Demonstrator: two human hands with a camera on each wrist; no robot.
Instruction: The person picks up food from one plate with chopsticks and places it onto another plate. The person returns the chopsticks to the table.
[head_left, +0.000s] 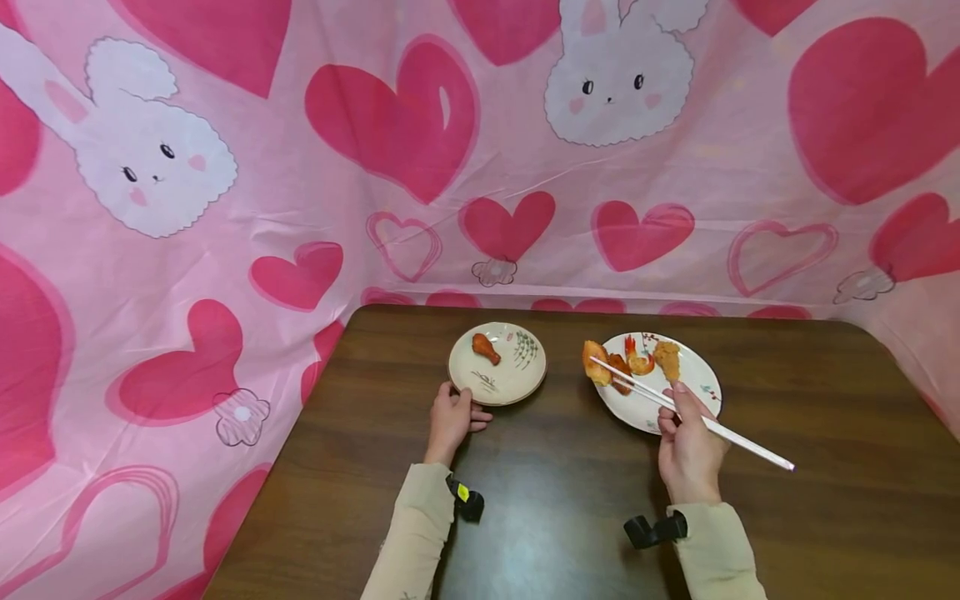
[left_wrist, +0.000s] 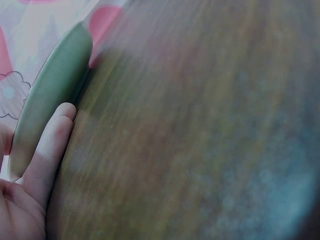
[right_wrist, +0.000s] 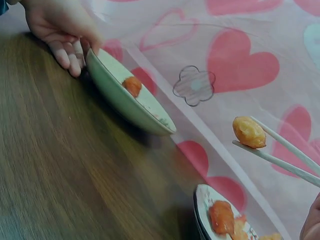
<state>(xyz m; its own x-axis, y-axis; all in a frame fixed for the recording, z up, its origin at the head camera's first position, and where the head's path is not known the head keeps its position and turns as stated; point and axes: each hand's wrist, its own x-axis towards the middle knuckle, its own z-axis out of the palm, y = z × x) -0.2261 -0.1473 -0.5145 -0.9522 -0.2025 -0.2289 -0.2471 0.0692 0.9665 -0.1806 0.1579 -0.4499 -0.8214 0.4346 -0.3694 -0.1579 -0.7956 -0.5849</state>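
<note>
My left hand (head_left: 450, 427) grips the near rim of a cream plate (head_left: 513, 379), thumb over the edge and fingers low against its underside. A reddish-brown chicken drumstick (head_left: 486, 348) lies on that plate. With my right hand (head_left: 693, 458) I hold white chopsticks (head_left: 750, 447). Their tips pinch a golden fried piece (right_wrist: 249, 132), raised above the table in the right wrist view. Below the chopsticks is a white patterned plate (head_left: 626, 408), bearing a shrimp (head_left: 641, 365), a pale fried drumstick (head_left: 667, 358) and a reddish-brown piece (head_left: 619, 373). The left wrist view shows the cream plate's green outer side (left_wrist: 60, 75).
Both plates rest on a dark wooden table (head_left: 555, 500), towards its far edge. A pink cloth with hearts and rabbits (head_left: 525, 167) hangs behind the table and along its left side. Black camera mounts (head_left: 654, 530) sit at both wrists.
</note>
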